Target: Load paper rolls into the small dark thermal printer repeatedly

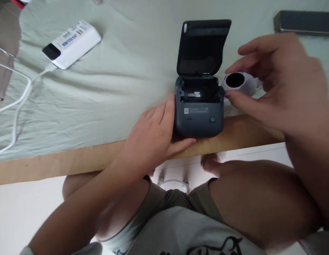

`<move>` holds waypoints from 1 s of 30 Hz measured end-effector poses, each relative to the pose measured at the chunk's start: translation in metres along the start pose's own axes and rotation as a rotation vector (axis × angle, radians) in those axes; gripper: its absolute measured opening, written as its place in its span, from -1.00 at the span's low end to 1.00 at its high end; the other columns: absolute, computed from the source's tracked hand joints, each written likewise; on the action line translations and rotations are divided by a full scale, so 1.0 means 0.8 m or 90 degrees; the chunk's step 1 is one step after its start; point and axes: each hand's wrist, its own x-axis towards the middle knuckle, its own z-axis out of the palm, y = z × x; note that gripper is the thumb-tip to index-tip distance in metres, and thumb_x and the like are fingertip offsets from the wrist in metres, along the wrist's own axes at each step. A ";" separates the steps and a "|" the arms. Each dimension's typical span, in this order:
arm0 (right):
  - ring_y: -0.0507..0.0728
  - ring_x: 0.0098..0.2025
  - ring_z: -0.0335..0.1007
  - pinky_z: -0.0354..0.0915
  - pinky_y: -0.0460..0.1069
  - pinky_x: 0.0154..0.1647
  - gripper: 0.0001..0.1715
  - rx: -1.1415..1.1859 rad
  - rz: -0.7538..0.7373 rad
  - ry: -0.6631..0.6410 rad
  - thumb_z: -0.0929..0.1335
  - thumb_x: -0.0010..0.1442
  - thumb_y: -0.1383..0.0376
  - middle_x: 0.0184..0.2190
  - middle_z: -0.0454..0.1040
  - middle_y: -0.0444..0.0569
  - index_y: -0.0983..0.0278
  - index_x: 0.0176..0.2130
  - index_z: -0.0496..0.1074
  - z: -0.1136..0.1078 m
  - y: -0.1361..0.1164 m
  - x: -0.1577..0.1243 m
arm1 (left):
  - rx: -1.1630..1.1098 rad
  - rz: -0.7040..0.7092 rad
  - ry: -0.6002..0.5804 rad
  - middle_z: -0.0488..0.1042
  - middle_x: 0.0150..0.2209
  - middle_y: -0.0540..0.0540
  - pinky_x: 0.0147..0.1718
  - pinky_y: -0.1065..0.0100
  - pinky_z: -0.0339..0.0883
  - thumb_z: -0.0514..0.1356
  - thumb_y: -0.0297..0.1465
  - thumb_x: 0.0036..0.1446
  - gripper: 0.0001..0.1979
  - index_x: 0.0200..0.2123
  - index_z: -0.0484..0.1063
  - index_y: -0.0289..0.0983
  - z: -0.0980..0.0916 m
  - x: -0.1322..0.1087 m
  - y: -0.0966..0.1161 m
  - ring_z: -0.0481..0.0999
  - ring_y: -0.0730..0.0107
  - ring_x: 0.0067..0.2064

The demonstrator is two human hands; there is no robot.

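Note:
A dark blue-grey label printer [199, 120] sits at the table's near edge with its black lid [203, 47] swung up and its roll bay [199, 90] exposed. My left hand [154, 131] holds the printer at its near left corner, fingers straight along the side and thumb along the front. Just right of the bay, my right hand [281, 78] pinches a small white label roll [243, 85] with a dark round core between thumb and fingers. The roll is close to the printer's right side; whether they touch I cannot tell.
A white power bank [72, 44] with a dark display lies at the upper left, a white cable [23, 97] plugged into it. A long dark box [305, 23] is at the upper right. Pale green cloth [122, 95] covers the table behind a bare wooden edge [60, 164].

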 end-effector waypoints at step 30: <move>0.17 0.02 0.78 0.71 0.19 0.11 -0.90 -0.038 -0.099 0.071 0.43 0.44 0.14 0.04 0.78 -0.20 0.07 -0.15 0.57 0.033 -0.046 0.021 | 0.011 0.008 0.006 0.49 0.49 -0.66 0.41 -0.16 0.53 0.33 0.16 0.47 0.10 0.61 0.15 -0.63 -0.003 -0.002 0.000 0.61 -0.39 0.45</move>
